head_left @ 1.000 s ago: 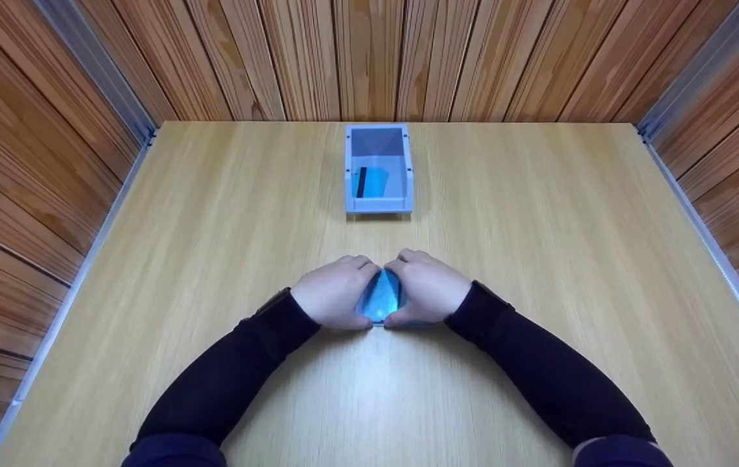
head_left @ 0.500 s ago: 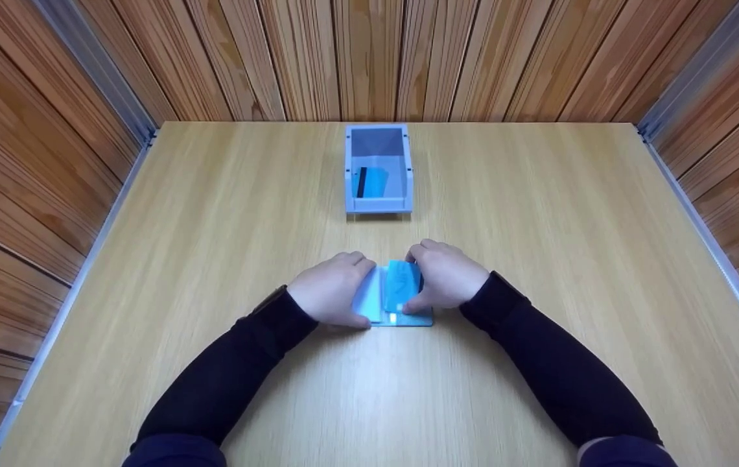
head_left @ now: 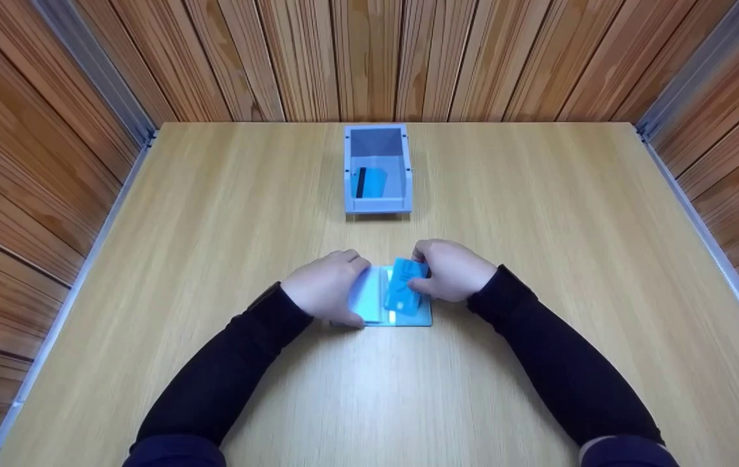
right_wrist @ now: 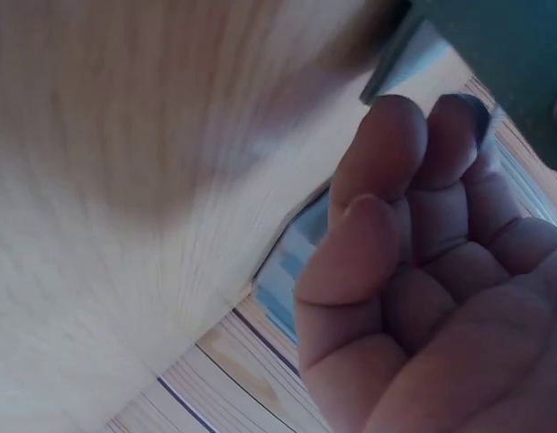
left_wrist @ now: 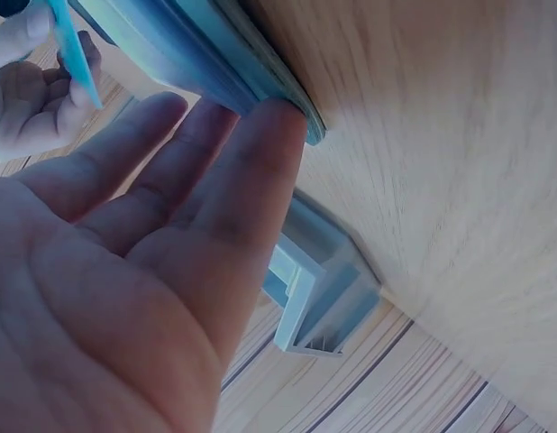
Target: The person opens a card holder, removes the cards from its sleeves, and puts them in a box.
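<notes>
A card holder (head_left: pixel 366 301) lies spread on the table, with pale, glossy leaves on its left half. My left hand (head_left: pixel 323 285) holds that half, thumb at the near edge and fingers at the far edge. In the left wrist view, the fingertips touch the holder's layered edge (left_wrist: pixel 260 68). My right hand (head_left: pixel 455 271) pinches a blue card (head_left: pixel 403 288), tilted over the right half of the holder. From the left wrist the card (left_wrist: pixel 74 54) shows as a thin sheet lifted off the holder; from the right wrist its dark underside (right_wrist: pixel 508 68) shows.
Behind the hands, a grey-blue open bin (head_left: pixel 379 206) stands near the table's back edge. Inside it lies a blue card (head_left: pixel 375 183) with a black stripe. Wooden plank walls (head_left: pixel 369 58) enclose the table (head_left: pixel 214 194) at the back and sides.
Both hands were close together over the holder. My right hand has moved right and away from me, drawing the blue card off the left leaves and tilting it. The left hand has barely shifted.
</notes>
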`<state>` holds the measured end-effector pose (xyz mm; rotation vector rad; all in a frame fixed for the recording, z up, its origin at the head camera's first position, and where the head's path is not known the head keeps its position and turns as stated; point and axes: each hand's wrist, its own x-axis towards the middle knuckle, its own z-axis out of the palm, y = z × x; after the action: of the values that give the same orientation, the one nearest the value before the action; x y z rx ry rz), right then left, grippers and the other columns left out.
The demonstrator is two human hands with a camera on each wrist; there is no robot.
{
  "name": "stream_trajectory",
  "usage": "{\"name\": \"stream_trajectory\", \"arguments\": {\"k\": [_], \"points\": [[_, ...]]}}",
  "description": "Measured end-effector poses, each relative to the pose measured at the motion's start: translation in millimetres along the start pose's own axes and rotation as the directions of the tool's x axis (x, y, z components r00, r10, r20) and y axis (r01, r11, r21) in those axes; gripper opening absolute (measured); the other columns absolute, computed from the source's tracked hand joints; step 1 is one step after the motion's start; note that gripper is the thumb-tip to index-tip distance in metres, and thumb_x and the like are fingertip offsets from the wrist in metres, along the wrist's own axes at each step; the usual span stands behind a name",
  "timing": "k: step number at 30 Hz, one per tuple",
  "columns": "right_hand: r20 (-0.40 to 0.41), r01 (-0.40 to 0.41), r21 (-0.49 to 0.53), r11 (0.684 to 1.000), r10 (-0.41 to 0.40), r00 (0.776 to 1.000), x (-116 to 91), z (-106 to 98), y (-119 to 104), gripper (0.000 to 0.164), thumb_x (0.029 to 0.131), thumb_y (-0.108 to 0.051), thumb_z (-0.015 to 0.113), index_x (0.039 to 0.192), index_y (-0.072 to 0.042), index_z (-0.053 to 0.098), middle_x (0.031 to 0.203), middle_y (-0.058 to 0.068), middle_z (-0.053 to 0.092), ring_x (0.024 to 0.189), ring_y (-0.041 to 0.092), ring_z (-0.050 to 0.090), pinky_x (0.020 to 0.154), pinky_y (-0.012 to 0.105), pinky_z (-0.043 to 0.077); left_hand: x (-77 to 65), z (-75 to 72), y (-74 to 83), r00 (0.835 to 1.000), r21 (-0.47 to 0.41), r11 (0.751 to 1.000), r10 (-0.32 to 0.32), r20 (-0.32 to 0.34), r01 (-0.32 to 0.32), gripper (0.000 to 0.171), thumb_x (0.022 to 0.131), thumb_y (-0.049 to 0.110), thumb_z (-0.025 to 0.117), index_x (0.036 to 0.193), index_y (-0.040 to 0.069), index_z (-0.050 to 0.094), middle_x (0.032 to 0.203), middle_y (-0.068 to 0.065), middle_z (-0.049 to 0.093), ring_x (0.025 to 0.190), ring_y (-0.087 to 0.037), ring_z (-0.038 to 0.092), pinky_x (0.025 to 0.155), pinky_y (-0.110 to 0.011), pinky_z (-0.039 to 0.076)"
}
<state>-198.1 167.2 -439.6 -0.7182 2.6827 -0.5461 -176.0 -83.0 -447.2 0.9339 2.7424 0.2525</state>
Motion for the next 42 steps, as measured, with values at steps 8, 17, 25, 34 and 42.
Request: {"name": "stream_trajectory", "arguments": {"k": [8,17,25,34,42], "points": [[-0.021,0.029,0.169,0.985,-0.026,0.999,-4.7,-11.4,0.5,0.006,0.092,-0.020,0.060,0.093,-0.014,0.057,0.077,0.001,0.054,0.065,0.016,0.053,0.056,0.030,0.045,-4.6,-14.6,-6.4,0.999,-0.050,0.998,-0.050,-0.020,0.049,0.080,0.073,0.058,0.077,0.134,0.011,0.057,0.124,-0.003,0.060,0.111,-0.018,0.056,0.099,-0.037,0.048],[-0.158,0.056,0.240,0.969,-0.018,0.987,-10.8,-29.3,1.1,0.007,0.097,-0.021,0.057,0.101,-0.015,0.056,0.087,0.003,0.060,0.066,0.018,0.052,0.058,0.031,0.047,-15.5,-29.5,-15.4,0.991,-0.071,0.996,-0.070,-0.114,0.062,0.075,0.078,0.056,0.074,0.134,0.010,0.057,0.128,-0.005,0.060,0.115,-0.021,0.056,0.101,-0.039,0.047],[-0.377,0.162,0.236,0.958,-0.063,0.924,-1.0,-57.2,-0.3,0.008,0.098,-0.017,0.055,0.100,-0.009,0.053,0.094,0.005,0.064,0.075,0.019,0.060,0.059,0.032,0.051,-17.8,-32.2,-17.7,0.988,-0.065,0.995,-0.082,-0.131,0.074,0.077,0.077,0.058,0.073,0.135,0.011,0.056,0.130,-0.005,0.059,0.119,-0.021,0.055,0.102,-0.039,0.047],[-0.471,0.148,0.165,0.975,-0.054,0.881,44.5,-100.6,-7.6,0.013,0.099,-0.015,0.051,0.103,-0.003,0.052,0.096,0.010,0.058,0.080,0.021,0.056,0.066,0.034,0.050,-18.3,-33.1,-19.4,0.988,-0.068,0.995,-0.087,-0.131,0.078,0.078,0.077,0.058,0.074,0.136,0.011,0.055,0.131,-0.005,0.059,0.120,-0.022,0.055,0.102,-0.040,0.046],[-0.383,-0.026,0.165,0.986,0.089,0.920,93.6,-108.6,-8.8,0.013,0.100,-0.019,0.049,0.110,-0.011,0.050,0.107,0.006,0.058,0.096,0.021,0.055,0.086,0.035,0.051,-16.0,-32.8,-18.9,0.989,-0.074,0.994,-0.089,-0.116,0.081,0.079,0.077,0.058,0.074,0.137,0.012,0.055,0.131,-0.005,0.059,0.118,-0.020,0.056,0.100,-0.040,0.048]]}}
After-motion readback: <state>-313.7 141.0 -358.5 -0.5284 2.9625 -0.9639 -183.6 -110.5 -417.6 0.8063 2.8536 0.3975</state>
